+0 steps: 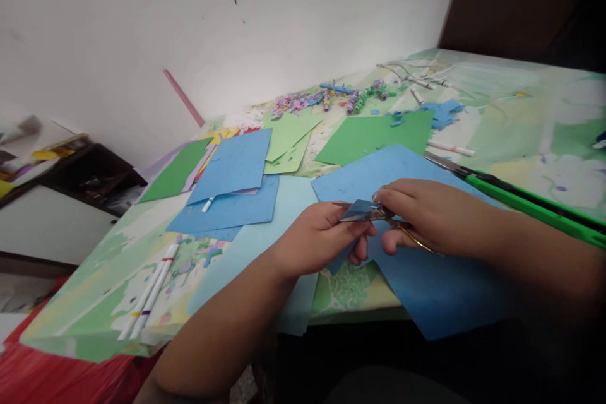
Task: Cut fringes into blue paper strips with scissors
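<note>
My left hand (316,238) is closed in a pinch on a small piece of blue paper (358,207) just above the table's near edge. My right hand (423,214) is closed round small scissors (379,214) with gold-coloured handles; their blades meet the blue piece. Both hands hover over a large blue sheet (426,284) that hangs over the table's front edge. A paler blue sheet (265,252) lies under my left wrist.
Blue sheets (234,183) and green sheets (374,136) lie across the patterned tablecloth (521,132). A green-handled cutter (521,199) lies at the right. Rolled paper tubes and scraps (331,98) sit near the white wall. White rolled sticks (149,293) lie front left. A dark shelf (85,177) stands left.
</note>
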Tool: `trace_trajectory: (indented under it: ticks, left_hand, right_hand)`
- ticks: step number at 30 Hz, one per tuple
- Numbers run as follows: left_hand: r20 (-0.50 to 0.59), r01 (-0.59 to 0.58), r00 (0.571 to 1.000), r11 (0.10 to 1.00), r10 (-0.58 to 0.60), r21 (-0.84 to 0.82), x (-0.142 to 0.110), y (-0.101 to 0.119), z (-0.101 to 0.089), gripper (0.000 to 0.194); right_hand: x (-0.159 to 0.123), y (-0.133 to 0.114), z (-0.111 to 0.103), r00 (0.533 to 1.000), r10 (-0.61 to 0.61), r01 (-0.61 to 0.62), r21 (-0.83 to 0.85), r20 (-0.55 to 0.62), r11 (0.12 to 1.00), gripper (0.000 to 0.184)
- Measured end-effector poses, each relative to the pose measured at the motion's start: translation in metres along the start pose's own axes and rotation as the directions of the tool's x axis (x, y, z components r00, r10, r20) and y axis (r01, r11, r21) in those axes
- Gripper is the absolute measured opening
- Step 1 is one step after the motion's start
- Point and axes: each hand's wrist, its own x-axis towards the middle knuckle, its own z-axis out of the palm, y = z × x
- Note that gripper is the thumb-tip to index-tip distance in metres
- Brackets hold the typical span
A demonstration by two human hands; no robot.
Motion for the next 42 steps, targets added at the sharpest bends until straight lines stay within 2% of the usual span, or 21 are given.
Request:
trace_trajectory:
  ticks: [3, 6, 13, 18, 26, 35, 42]
  left_hand:
    - [0.030, 0.008, 1.000, 0.996, -0.005, -0.094, 0.0003, -0.0017, -0.0006, 0.020]
    - [0.029, 0.001, 1.000, 0.993, 0.002, -0.115, 0.0006, -0.0025, -0.0003, 0.021]
    - [-0.058, -0.079, 0.995, 0.990, 0.086, 0.116, -0.0007, 0.0023, 0.0018, 0.023]
    - [-0.113, -0.077, 0.988, 0.977, 0.101, 0.199, -0.0019, 0.0038, 0.0041, 0.024]
    - [-0.142, -0.064, 0.984, 0.955, 0.109, 0.289, -0.0017, 0.0044, 0.0067, 0.025]
    - [-0.130, -0.077, 0.986, 0.976, 0.105, 0.204, 0.0003, -0.0013, 0.0076, 0.023]
    - [-0.096, -0.042, 0.994, 0.999, 0.045, 0.031, 0.0006, -0.0014, 0.0080, 0.021]
  right_hand:
    - [-0.0013, 0.0003, -0.0003, 1.000, 0.009, -0.009, -0.015, -0.004, 1.000, 0.057]
    - [-0.0020, 0.0003, -0.0025, 0.999, 0.028, -0.029, 0.050, 0.023, 0.998, 0.058]
    - [-0.0014, 0.0011, -0.0061, 0.993, 0.059, -0.083, 0.250, 0.102, 0.965, 0.055]
    - [-0.0007, 0.0006, -0.0059, 0.989, 0.086, -0.117, 0.285, 0.118, 0.951, 0.057]
    - [0.0002, -0.0004, -0.0042, 0.990, 0.069, -0.099, 0.267, 0.120, 0.958, 0.056]
    - [-0.0021, 0.0001, -0.0028, 0.994, 0.069, -0.079, 0.127, 0.081, 0.989, 0.057]
    - [-0.0019, 0.0026, -0.0033, 0.996, 0.068, -0.073, 0.089, 0.057, 0.993, 0.059]
